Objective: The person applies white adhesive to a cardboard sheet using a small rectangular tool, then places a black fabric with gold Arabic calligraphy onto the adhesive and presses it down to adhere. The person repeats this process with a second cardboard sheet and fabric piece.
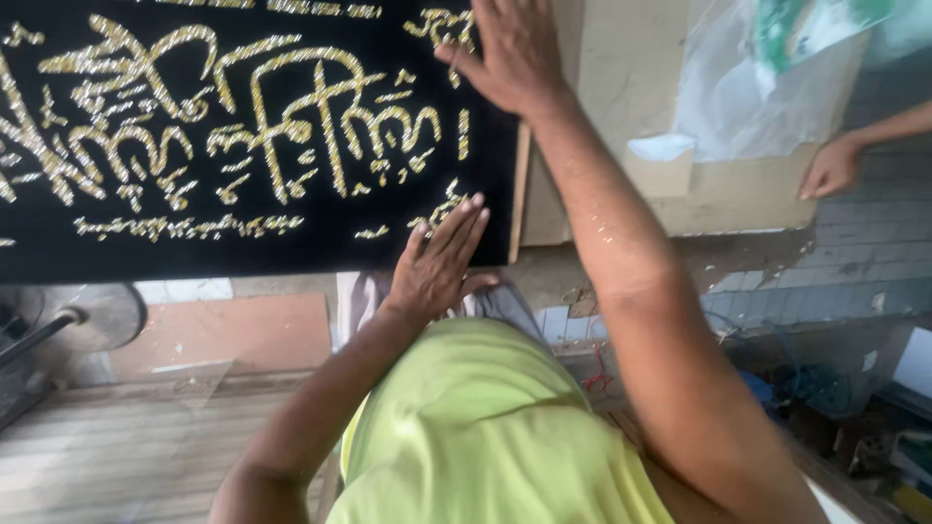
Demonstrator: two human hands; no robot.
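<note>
2 hands lie flat on the black cloth panel (pixel 252 146) with gold glitter lettering: left hand (pixel 442 262) at its near edge, right hand (pixel 515 53) up top, neither grip closed. Panel looks stiff and light, but the glitter likely sheds, so hold the edges.

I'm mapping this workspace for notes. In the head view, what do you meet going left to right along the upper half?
Black cloth with gold glitter lettering → right hand → cardboard sheet → clear plastic bag → another person's hand.
</note>
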